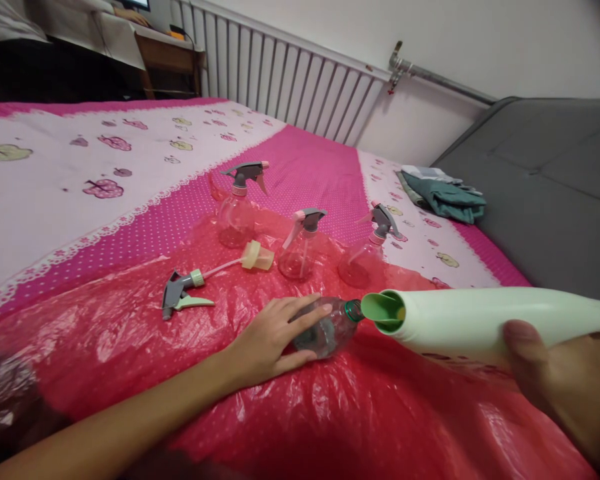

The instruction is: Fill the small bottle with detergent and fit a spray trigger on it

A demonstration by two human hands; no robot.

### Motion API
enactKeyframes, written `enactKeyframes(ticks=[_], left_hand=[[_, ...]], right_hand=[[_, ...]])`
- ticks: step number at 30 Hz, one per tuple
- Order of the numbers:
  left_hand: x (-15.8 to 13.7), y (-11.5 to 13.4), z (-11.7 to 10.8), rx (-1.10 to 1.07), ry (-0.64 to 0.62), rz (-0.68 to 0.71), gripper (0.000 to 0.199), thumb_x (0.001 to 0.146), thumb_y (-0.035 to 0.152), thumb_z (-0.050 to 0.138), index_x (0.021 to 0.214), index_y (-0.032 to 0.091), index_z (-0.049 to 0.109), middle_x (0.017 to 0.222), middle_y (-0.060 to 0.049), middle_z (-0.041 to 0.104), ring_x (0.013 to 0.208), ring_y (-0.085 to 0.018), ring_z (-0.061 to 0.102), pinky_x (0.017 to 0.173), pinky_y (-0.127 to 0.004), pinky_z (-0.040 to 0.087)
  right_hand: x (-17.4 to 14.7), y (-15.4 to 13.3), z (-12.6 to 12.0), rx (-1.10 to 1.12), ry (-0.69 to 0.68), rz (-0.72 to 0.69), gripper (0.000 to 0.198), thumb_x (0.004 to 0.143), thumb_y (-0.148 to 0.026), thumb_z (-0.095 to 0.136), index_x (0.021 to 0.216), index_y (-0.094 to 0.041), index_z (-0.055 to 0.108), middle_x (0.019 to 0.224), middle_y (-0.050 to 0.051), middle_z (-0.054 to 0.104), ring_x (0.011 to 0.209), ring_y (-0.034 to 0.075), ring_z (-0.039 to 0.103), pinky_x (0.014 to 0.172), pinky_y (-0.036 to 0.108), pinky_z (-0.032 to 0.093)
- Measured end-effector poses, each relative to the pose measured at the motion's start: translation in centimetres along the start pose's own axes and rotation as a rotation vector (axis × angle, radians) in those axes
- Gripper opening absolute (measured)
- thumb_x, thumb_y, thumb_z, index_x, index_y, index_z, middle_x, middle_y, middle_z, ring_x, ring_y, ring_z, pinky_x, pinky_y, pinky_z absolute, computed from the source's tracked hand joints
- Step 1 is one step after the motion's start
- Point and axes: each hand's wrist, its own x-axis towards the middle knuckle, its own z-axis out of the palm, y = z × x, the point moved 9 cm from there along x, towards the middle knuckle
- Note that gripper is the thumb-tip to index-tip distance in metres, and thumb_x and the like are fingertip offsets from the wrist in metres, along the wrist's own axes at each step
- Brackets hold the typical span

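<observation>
My left hand (275,333) is closed around a see-through spray bottle body (333,330) with a green ring at its neck. The bottle has no sprayer on it and leans toward the right. My right hand (565,377) grips a large pale green detergent bottle (460,320), held on its side. Its green pouring spout (384,309) points left, right at the small bottle's mouth; whether they touch I cannot tell. No liquid stream shows. Left of my left hand lies a grey and green trigger sprayer (177,295), its tube reaching a pale yellow cap (257,257).
Three pink spray bottles with grey trigger heads, left (237,220), middle (297,257) and right (363,262), stand behind on a red plastic sheet (115,333) over the bed. Folded cloths (445,193) lie near the grey headboard (545,160). A person's hand (131,16) rests on a desk.
</observation>
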Motion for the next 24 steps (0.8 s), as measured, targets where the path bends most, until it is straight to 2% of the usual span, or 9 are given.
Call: enactKeyframes(ticks=[4, 7, 10, 16, 24], left_hand=[[-0.02, 0.01, 0.07, 0.002, -0.005, 0.006, 0.072, 0.109, 0.045, 0.059, 0.17, 0.037, 0.022, 0.165, -0.016, 0.048, 0.143, -0.036, 0.055, 0.116, -0.057, 0.047], [-0.02, -0.01, 0.13, 0.0, -0.003, 0.011, 0.072, 0.108, 0.045, 0.059, 0.17, 0.038, 0.022, 0.165, -0.015, 0.048, 0.144, -0.036, 0.054, 0.116, -0.057, 0.047], [0.01, -0.02, 0.21, 0.002, -0.002, 0.012, 0.072, 0.108, 0.046, 0.059, 0.17, 0.038, 0.022, 0.165, -0.015, 0.049, 0.143, -0.036, 0.055, 0.116, -0.057, 0.047], [0.0, 0.04, 0.02, 0.002, 0.007, 0.016, 0.07, 0.109, 0.047, 0.057, 0.17, 0.036, 0.024, 0.164, -0.015, 0.05, 0.142, -0.035, 0.056, 0.116, -0.055, 0.047], [-0.08, -0.15, 0.27, 0.029, 0.003, 0.031, 0.069, 0.11, 0.051, 0.053, 0.17, 0.035, 0.023, 0.163, -0.017, 0.05, 0.14, -0.037, 0.057, 0.112, -0.058, 0.049]], right_hand=[[0.21, 0.22, 0.25, -0.021, -0.04, 0.02, 0.087, 0.071, -0.082, 0.028, 0.087, -0.009, 0.073, 0.084, 0.031, 0.067, 0.101, 0.055, 0.068, 0.081, 0.057, 0.056], [0.32, 0.34, 0.32, -0.061, -0.041, 0.018, 0.094, 0.072, -0.083, 0.025, 0.091, -0.005, 0.073, 0.089, 0.033, 0.068, 0.1, 0.055, 0.068, 0.084, 0.058, 0.055], [0.41, 0.39, 0.5, -0.067, -0.042, 0.006, 0.097, 0.073, -0.083, 0.024, 0.096, -0.003, 0.074, 0.093, 0.033, 0.069, 0.101, 0.055, 0.068, 0.082, 0.057, 0.055], [0.49, 0.72, 0.97, -0.058, -0.065, 0.013, 0.092, 0.074, -0.083, 0.027, 0.091, -0.006, 0.075, 0.086, 0.031, 0.068, 0.098, 0.054, 0.068, 0.077, 0.056, 0.054], [0.34, 0.53, 0.69, -0.092, -0.039, -0.037, 0.102, 0.08, -0.086, 0.018, 0.089, -0.003, 0.076, 0.084, 0.032, 0.068, 0.094, 0.053, 0.069, 0.073, 0.053, 0.053]])
